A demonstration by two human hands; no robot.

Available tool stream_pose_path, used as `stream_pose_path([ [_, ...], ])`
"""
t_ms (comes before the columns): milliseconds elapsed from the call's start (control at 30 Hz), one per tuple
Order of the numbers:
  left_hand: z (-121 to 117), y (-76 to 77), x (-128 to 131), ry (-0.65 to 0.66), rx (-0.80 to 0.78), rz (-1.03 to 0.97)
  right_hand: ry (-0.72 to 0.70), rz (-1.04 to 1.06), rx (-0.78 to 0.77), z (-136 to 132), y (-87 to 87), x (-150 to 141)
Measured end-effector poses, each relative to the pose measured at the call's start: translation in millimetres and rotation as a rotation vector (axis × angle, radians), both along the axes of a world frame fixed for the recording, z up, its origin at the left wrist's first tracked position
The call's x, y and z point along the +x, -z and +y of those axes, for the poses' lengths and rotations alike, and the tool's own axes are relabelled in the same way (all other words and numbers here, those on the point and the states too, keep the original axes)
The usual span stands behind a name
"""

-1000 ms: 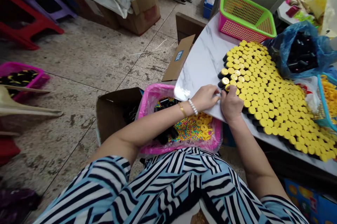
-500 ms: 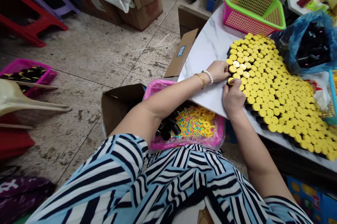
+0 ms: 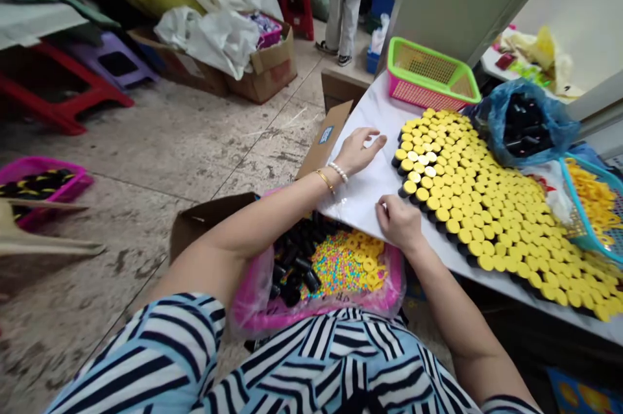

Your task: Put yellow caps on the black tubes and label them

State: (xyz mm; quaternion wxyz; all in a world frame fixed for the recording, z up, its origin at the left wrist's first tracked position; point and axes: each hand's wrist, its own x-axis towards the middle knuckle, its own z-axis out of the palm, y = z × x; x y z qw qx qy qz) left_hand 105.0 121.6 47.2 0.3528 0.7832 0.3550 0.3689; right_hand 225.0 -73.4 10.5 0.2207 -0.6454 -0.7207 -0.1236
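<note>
The left hand (image 3: pixel 357 151) is spread, empty; the right hand (image 3: pixel 400 224) curls (contents unclear) near yellow-capped tubes (image 3: pixel 487 194).

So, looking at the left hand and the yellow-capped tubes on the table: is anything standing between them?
Nothing visible does: only a strip of white tabletop lies between the open left hand and the yellow-capped tubes.

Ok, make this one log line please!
left hand: open, over table | right hand: curled, at edge | yellow-topped tubes: upright | tub: beads, rings
</note>
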Motion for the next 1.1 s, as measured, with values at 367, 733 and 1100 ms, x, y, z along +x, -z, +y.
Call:
stream_pose_path([
  [367, 25.8, -12.9, 133.7, 0.398, 0.394, 0.681, 0.022, 0.088, -0.046, 5.1, 3.9, -3.7],
  [733, -26.0, -54.1, 33.5, 0.236, 0.375, 0.126, -0.014, 0.210, -0.123, -5.7, -3.7, 19.3],
  [1100, -184.4, 71.0, -201.7, 0.584, 0.128, 0.716, -0.207, 0.222, -0.431, -96.6, 52.4, -27.6],
])
